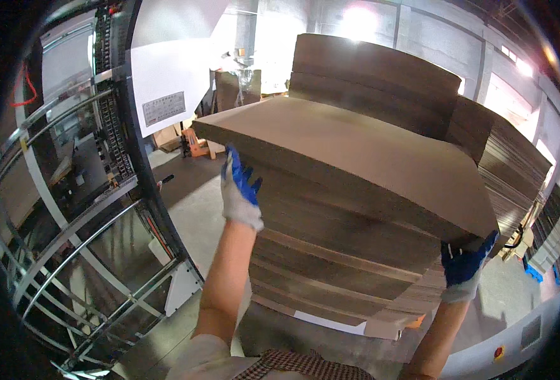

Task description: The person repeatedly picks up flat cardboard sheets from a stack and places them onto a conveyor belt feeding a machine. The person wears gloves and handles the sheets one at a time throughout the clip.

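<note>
Left hand [239, 187], in a blue-and-white glove, grips the left edge of the top bundle of flat brown corrugated cardboard sheets [356, 152]. Right hand [465, 266] clasps its right corner, fingers apparently curled underneath. The bundle rests on a tall cardboard stack [337, 259].

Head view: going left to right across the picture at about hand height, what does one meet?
Metal machine frame with rails → left hand in a white-and-blue glove on the near side of the cardboard → top bundle of cardboard sheets → right hand gripping the bundle's right corner → further stacks of cardboard at the right.

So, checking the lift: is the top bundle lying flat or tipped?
Tipped: the top bundle slopes over the stack, both hands gripping its edges.
</note>
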{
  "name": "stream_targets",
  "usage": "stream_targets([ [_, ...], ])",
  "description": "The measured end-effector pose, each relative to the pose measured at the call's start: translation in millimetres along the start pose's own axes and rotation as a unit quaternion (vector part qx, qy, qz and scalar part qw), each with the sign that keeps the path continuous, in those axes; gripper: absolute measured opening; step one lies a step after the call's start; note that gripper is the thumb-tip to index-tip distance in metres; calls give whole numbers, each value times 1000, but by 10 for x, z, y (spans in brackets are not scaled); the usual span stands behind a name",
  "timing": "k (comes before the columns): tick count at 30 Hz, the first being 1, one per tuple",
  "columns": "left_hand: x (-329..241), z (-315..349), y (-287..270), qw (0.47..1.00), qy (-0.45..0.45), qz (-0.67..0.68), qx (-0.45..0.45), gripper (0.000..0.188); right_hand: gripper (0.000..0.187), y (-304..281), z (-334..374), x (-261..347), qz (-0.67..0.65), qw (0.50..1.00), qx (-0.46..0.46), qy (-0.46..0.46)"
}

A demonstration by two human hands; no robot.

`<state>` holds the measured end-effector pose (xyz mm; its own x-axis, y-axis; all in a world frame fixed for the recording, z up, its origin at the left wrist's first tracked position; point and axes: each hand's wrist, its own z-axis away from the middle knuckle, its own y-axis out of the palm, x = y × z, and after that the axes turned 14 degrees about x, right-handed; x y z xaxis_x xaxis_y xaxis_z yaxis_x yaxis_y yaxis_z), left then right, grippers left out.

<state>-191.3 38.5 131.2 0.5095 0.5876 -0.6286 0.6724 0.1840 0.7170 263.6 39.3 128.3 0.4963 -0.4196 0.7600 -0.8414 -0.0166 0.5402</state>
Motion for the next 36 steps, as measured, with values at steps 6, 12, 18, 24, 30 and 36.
stream_targets([
  [6, -231, -747, 69, 978, -84, 143, 130, 64, 61, 271, -246, 4, -119, 990, 10, 79],
  [12, 54, -1431, -455, 979, -95, 172, 57, 40, 51, -71, -344, -131, -96, 985, 133, 50],
  [18, -219, -597, -755, 986, 27, 142, 80, 38, 38, 153, 621, -16, -78, 996, 50, 5],
  [24, -345, 1148, -1077, 956, 32, -39, 288, 31, 30, -833, 2238, 140, -56, 990, -132, -3],
  [30, -146, 2410, -655, 960, -81, -105, 246, 34, 29, -1500, 4038, 669, -137, 962, -225, -68],
  [36, 391, 3745, 149, 914, -195, -69, 349, 37, 43, -2011, 5880, 1705, -152, 909, -322, -217],
])
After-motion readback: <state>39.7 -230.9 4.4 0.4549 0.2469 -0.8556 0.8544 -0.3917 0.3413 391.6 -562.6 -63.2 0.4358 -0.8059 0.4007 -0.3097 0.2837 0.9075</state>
